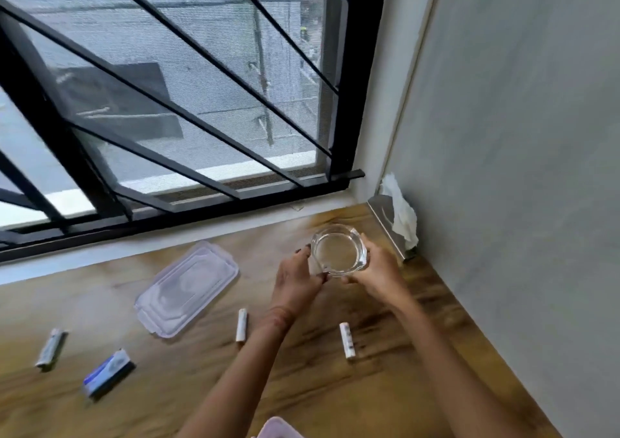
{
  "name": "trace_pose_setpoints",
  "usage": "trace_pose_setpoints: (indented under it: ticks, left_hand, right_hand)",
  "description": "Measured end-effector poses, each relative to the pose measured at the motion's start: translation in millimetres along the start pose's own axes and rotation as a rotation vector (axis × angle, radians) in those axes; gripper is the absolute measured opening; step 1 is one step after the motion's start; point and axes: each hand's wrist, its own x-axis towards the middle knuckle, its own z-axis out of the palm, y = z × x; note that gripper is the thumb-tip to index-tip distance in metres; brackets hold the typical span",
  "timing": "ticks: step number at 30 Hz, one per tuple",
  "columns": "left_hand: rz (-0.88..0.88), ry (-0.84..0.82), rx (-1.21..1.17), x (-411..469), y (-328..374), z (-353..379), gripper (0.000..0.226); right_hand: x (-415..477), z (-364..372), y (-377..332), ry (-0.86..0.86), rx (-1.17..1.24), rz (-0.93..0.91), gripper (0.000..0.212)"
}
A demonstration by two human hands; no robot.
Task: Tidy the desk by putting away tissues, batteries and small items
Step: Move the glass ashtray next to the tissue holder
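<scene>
A clear glass ashtray (337, 249) is held above the wooden desk (335, 387) near the far right corner. My left hand (297, 278) grips its left rim and my right hand (377, 270) grips its right side. Two white batteries lie on the desk below my hands, one (241, 324) by my left wrist and one (347, 340) between my forearms. A third battery (50, 348) lies at the far left. A metal tissue holder (391, 228) with white tissue (402, 213) sticking out leans against the right wall.
A clear plastic container lid (188, 288) lies flat left of my hands. A small blue and white box (107, 372) sits at the lower left. A pale container edge (278, 429) shows at the bottom. A barred window (167, 102) runs along the back, a grey wall (520, 169) on the right.
</scene>
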Motion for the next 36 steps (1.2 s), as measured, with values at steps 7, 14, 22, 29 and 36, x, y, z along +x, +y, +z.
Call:
trace_pose_setpoints:
  ticks: [7, 14, 22, 29, 36]
  left_hand:
    - [-0.033, -0.006, -0.045, 35, 14, 37, 0.029]
    - [-0.007, 0.041, 0.001, 49, 1, 48, 0.024]
    - [-0.004, -0.033, 0.010, 46, 6, 48, 0.028]
    - [-0.039, -0.110, 0.104, 11, 16, 18, 0.066]
    - [-0.062, -0.024, 0.079, -87, 0, -43, 0.057]
  right_hand:
    - [48, -21, 16, -0.062, -0.141, 0.002, 0.080]
    - [65, -12, 22, -0.050, -0.159, 0.040, 0.076]
    - [64, -9, 28, -0.023, -0.177, 0.071, 0.077]
    - [25, -1, 13, 0.036, -0.193, -0.056, 0.084]
    - [-62, 4, -11, -0.038, -0.056, -0.136, 0.075]
